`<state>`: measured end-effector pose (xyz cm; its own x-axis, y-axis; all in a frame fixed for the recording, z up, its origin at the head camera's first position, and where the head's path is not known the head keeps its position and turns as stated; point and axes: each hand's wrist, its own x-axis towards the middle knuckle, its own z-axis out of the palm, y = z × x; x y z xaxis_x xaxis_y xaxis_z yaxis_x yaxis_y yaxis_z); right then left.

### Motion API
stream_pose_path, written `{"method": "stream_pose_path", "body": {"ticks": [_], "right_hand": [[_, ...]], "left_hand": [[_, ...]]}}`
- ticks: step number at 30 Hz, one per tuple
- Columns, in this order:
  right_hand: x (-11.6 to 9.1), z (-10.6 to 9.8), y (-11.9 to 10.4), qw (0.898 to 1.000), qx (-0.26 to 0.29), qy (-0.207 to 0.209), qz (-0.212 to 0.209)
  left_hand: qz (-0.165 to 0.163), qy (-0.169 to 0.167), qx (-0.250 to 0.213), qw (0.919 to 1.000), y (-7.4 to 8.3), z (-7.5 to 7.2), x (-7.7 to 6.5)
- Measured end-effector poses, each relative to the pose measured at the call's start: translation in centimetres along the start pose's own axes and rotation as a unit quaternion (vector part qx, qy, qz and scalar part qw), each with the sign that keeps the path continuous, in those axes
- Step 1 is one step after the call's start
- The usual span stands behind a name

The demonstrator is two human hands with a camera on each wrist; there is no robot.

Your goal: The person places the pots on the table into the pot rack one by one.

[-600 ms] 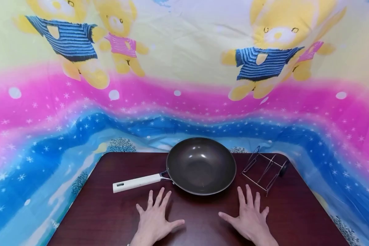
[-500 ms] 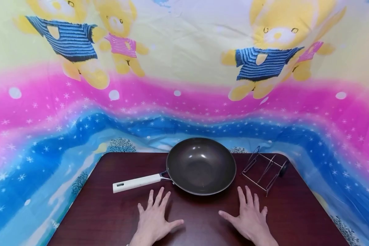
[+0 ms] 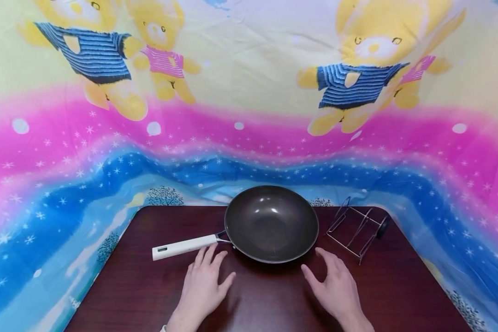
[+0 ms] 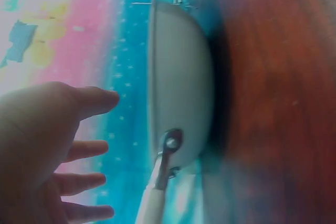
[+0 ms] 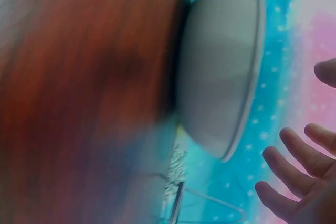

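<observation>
A dark frying pan (image 3: 271, 226) with a long white handle (image 3: 184, 246) sits on the brown table, the handle pointing left. In the left wrist view its pale outer side (image 4: 181, 82) and handle joint show. My left hand (image 3: 203, 286) hovers just in front of the handle, fingers spread and loosely bent, holding nothing. The right hand (image 3: 336, 288) is near the pan's front right rim, thumb apart from the fingers, with nothing in it. In the right wrist view, the fingers (image 5: 296, 161) stand apart from the pan's side (image 5: 220, 66).
A thin metal wire rack (image 3: 354, 230) with a dark round piece at one end stands at the table's back right. The dark wood table (image 3: 265, 304) meets a printed bear curtain (image 3: 249, 138) hanging behind and at both sides.
Both hands have gone from flat, widely spread fingers to bent, closer ones. The left fingers have moved up toward the handle. Pan and rack stay in place.
</observation>
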<state>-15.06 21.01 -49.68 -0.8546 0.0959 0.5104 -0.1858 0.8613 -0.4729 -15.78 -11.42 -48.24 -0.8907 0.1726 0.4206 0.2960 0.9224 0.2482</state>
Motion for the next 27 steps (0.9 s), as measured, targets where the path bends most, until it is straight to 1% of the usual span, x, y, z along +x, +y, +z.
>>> {"method": "stream_pose_path", "body": {"ticks": [2, 5, 10, 16, 22, 27], "right_hand": [[0.2, -0.2, -0.6, 1.000, 0.016, 0.017, -0.011], [0.5, -0.3, -1.4, 0.999, 0.032, 0.030, -0.027], [0.9, -0.2, -2.6, 0.997, 0.048, 0.033, -0.050], [1.1, 0.3, -3.9, 0.994, 0.057, 0.044, -0.087], [1.4, 1.2, -5.4, 0.989, 0.055, 0.039, -0.128], [1.2, 2.0, -6.7, 0.988, 0.069, 0.029, -0.138]], "left_hand": [[0.003, 0.014, 0.002, 0.9999, 0.0, -0.8, 0.5], [0.001, 0.028, 0.000, 0.9996, -0.4, -1.6, 1.2], [-0.003, 0.029, 0.004, 0.9996, -1.7, -2.3, 2.1], [-0.009, 0.017, 0.027, 0.9995, -3.2, -2.7, 2.7], [-0.028, -0.010, 0.037, 0.9989, -4.2, -3.1, 3.1], [-0.041, -0.026, 0.047, 0.9977, -5.4, -3.1, 3.2]]}}
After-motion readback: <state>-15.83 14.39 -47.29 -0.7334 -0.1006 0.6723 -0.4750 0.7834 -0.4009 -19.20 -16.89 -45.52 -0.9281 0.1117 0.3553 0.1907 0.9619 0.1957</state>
